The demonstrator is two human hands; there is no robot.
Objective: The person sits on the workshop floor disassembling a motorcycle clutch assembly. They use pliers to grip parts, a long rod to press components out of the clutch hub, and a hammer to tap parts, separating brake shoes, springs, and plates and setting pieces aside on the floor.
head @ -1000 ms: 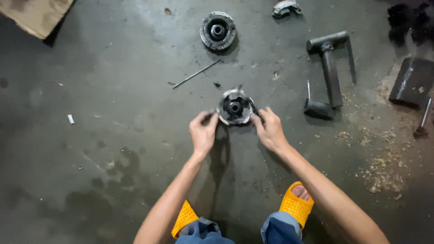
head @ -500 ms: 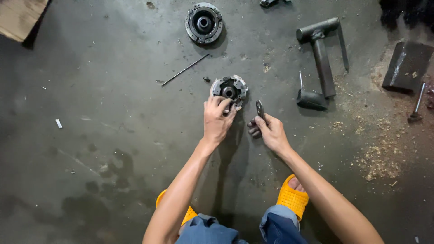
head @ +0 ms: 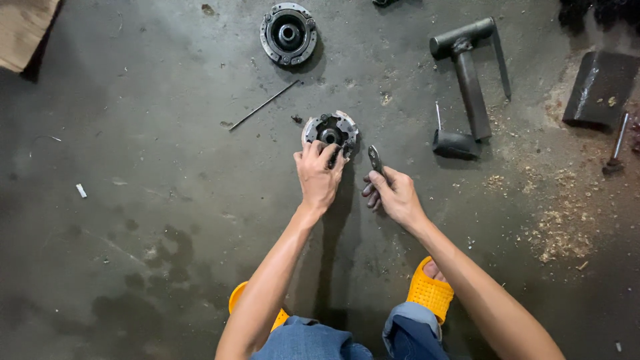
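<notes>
A round, dark metal hub with silvery shoes around its rim [head: 331,131] lies flat on the stained grey concrete floor [head: 147,200], just ahead of the squatting person. The left hand [head: 319,175] rests on its near edge, fingers curled over the rim in a pressing grip. The right hand [head: 393,195], just beside it, pinches a small, slim dark metal piece [head: 376,160] clear of the hub. Judging by this, one part seems already out, while the shoes are still seated. Farther off lie a thin metal rod [head: 264,105], a second round dark hub [head: 288,33], and a heavy dark T-shaped steel tool [head: 467,80] to the right.
</notes>
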